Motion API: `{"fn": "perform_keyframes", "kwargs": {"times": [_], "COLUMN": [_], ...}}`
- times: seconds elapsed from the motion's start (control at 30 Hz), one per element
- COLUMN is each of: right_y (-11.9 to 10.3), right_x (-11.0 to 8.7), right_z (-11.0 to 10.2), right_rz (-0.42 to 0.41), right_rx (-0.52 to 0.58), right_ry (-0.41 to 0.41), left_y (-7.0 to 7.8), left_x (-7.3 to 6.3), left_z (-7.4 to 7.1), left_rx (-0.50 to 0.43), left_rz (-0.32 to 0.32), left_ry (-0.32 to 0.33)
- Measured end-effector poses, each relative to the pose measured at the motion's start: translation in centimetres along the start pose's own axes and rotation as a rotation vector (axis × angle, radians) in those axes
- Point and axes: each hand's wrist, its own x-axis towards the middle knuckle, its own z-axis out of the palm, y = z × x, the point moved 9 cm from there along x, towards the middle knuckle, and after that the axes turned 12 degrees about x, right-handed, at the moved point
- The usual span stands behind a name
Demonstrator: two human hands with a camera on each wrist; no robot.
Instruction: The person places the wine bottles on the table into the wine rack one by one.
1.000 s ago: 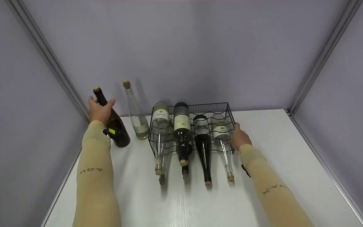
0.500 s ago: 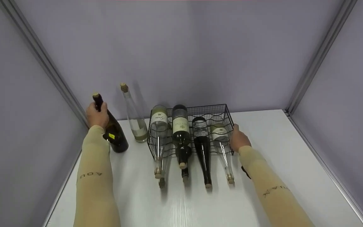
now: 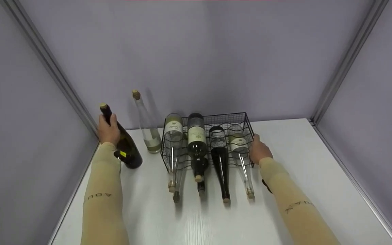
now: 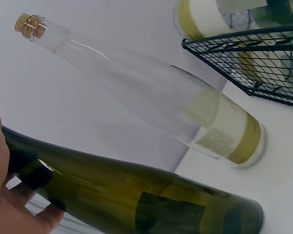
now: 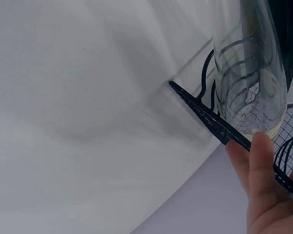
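Note:
My left hand (image 3: pixel 108 132) grips the neck and shoulder of a dark green wine bottle (image 3: pixel 130 153), which stands at the table's left with its corked top up. In the left wrist view, fingers (image 4: pixel 49 217) wrap under the bottle's neck. Just right of it, a clear corked bottle (image 3: pixel 150 134) stands upright near the back wall. My right hand (image 3: pixel 260 150) holds the right side of a black wire wine rack (image 3: pixel 225 119); the right wrist view shows its fingers over the rack's rim (image 5: pixel 224 127). A clear bottle (image 5: pixel 251 97) lies just inside that rim.
Several bottles lie in the rack, necks toward me, including a labelled dark bottle (image 3: pixel 197 134) on the upper tier and a slim dark bottle (image 3: pixel 220 166). The white table (image 3: pixel 189 224) meets grey walls (image 3: pixel 196 58) at the back and sides.
My left thumb and fingers, spread wide at first, have closed round the bottle's neck. That bottle has come slightly toward me. The right hand stays on the rack.

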Motion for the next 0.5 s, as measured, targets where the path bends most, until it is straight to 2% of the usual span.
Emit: {"fn": "perform_keyframes", "kwargs": {"times": [0.2, 0.5], "right_y": [-0.3, -0.1], "right_x": [-0.2, -0.3], "right_z": [-0.2, -0.1], "right_rz": [0.001, 0.000], "right_rx": [0.014, 0.023], "right_ry": [-0.010, -0.022], "left_y": [0.0, -0.4], "left_x": [-1.3, -3.4], "left_z": [0.1, 0.7], "left_rx": [-0.030, -0.072], "left_rz": [0.047, 0.072], "left_ry": [0.032, 0.068]}}
